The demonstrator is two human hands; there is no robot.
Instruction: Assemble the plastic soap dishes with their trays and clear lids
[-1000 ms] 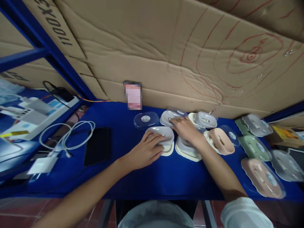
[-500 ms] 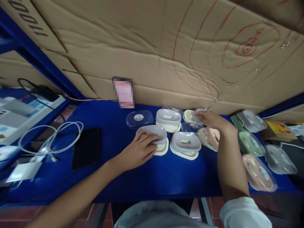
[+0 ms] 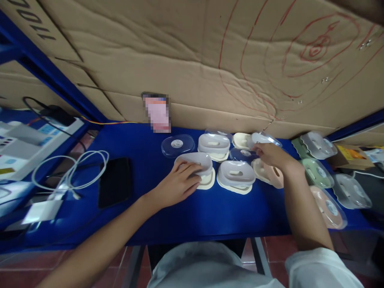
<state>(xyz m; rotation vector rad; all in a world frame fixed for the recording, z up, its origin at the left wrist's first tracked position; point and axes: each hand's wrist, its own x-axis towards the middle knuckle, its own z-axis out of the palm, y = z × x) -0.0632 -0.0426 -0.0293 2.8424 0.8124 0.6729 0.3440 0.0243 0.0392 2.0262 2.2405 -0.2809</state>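
My left hand [image 3: 180, 181] is over a pale grey soap dish tray [image 3: 207, 162], with its fingers inside and its thumb at the near side. That tray sits off-centre on a cream base [image 3: 208, 182]. My right hand [image 3: 271, 156] is further back, fingers bent together beside a clear lid [image 3: 267, 139]; what its fingertips hold, if anything, is hidden. Just below it, a peach tray [image 3: 276, 178] leans on another cream base [image 3: 261, 172]. Between the hands are two more grey trays on cream bases, one nearer [image 3: 237, 170] and one farther [image 3: 211, 139].
Loose clear lids lie at the back left [image 3: 177, 145] and in the middle [image 3: 241, 155]. Green [image 3: 316, 172] and peach [image 3: 325, 202] dishes with clear lids sit on the right. A phone [image 3: 157, 114] leans on the cardboard wall [image 3: 186, 60]. Left are a black tablet-like slab [image 3: 115, 182] and a white cable [image 3: 70, 186].
My right hand has shifted slightly right and towards me, showing more of the clear lid behind it. My left hand stays on the grey tray. The camera view has tilted slightly.
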